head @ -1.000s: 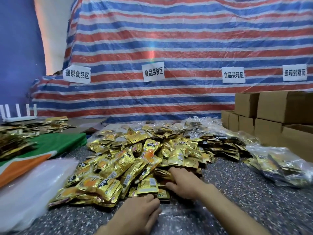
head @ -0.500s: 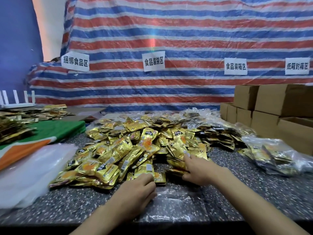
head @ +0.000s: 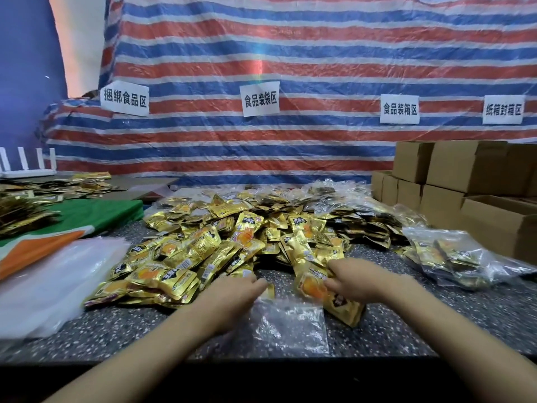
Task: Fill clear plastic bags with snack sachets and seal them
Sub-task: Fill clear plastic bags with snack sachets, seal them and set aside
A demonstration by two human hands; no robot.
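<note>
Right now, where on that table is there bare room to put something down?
Bare speckled table shows between the white plastic sheets and the left forearm, and beyond the right forearm, in front of the filled bags. The sachet pile crowds the middle.

Striped tarp backdrop (head: pixel 319 53), blue wall (head: pixel 23 68), speckled dark tabletop (head: pixel 406 330)

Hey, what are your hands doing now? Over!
Right hand grips sachets. Left hand at clear bag mouth, hold unclear. Bag looks empty; nothing blocking.
</note>
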